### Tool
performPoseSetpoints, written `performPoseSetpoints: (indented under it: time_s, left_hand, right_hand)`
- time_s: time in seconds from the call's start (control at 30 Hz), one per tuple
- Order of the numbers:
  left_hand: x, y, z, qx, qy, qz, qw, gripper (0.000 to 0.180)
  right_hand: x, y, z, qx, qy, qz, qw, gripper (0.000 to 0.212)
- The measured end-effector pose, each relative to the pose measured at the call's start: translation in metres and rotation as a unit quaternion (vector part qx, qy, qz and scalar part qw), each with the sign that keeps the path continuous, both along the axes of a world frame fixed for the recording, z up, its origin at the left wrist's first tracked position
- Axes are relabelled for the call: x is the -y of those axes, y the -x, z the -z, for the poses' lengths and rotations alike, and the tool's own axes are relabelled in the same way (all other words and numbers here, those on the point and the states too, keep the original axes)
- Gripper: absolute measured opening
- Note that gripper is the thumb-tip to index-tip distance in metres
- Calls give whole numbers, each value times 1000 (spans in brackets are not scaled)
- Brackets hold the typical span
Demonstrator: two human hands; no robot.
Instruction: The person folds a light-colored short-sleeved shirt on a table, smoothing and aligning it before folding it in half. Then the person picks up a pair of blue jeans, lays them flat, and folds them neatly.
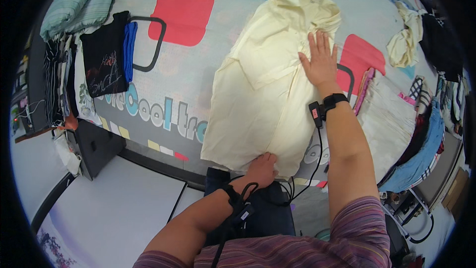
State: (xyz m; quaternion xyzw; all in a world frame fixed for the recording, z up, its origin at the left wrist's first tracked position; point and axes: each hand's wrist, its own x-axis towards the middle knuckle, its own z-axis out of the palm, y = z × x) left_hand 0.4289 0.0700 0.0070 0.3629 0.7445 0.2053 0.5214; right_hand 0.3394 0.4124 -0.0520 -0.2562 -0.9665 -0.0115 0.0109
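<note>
A cream long shirt [248,114] lies spread on the patterned bed cover, its collar end away from me and its hem toward me. Part of it is folded inward over the middle, and wrinkles gather near the collar. My right hand [321,62] rests flat on the upper right edge of the shirt, fingers stretched out. At the near hem, my left hand [262,169] has its fingers curled over the fabric, closed on it. Both wrists wear black bands with cables.
Folded clothes, a black printed T-shirt [105,57] among them, lie at the left below a green striped quilt [82,2]. On the right are a white folded garment [384,119], jeans [416,156] and a crumpled cream cloth [404,42]. A white table [119,208] stands at the lower left.
</note>
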Motion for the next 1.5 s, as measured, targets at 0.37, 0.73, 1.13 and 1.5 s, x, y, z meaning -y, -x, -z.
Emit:
performPoseSetpoints:
  time_s: [0.37, 0.73, 1.13, 1.5]
  left_hand:
    - [5, 16, -9, 56, -5, -70, 996, 22]
    - [70, 112, -33, -299, 80, -389, 868, 48]
    - [74, 84, -33, -241, -126, -156, 950, 28]
    - [47, 65, -62, -165, -249, -23, 954, 40]
  right_hand:
    - [1, 10, -33, 112, 42, 27, 992, 67]
    - [117, 35, -89, -185, 350, 35, 918, 32]
    - [163, 130, -83, -23, 225, 233, 946, 62]
    - [76, 77, -75, -268, 664, 301, 630, 21]
